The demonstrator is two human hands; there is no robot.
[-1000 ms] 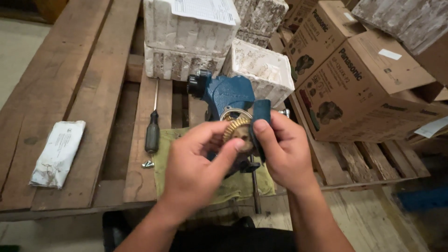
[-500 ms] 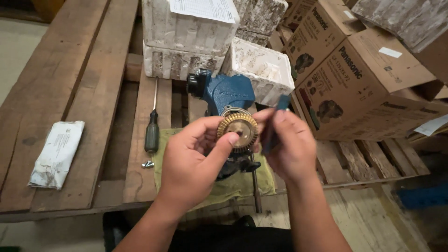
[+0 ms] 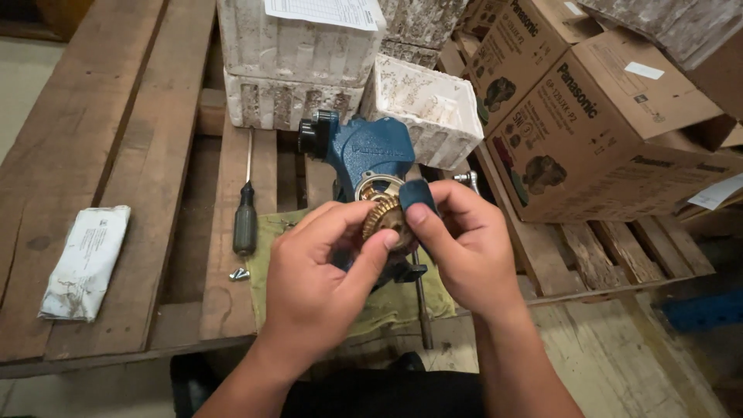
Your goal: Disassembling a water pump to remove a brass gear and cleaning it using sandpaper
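Note:
A blue pump housing [image 3: 370, 152] stands on a wooden pallet [image 3: 116, 116], above an olive cloth [image 3: 271, 232]. My left hand [image 3: 321, 275] pinches a brass toothed impeller wheel [image 3: 382, 215] by its rim, just in front of the housing. My right hand [image 3: 464, 248] presses a small dark blue pad [image 3: 419, 195] against the right side of the wheel. The fingers hide much of the wheel.
A screwdriver [image 3: 245, 217] with a dark handle lies on the planks to the left, a small metal piece [image 3: 238, 273] by its end. A white folded packet [image 3: 85, 259] lies farther left. White foam boxes [image 3: 302, 54] stand behind the housing, brown cartons [image 3: 588, 116] at the right.
The wheel faced the camera half a second ago; now it is turned edge-on and held closer to the housing. My right hand has brought the blue pad onto its side.

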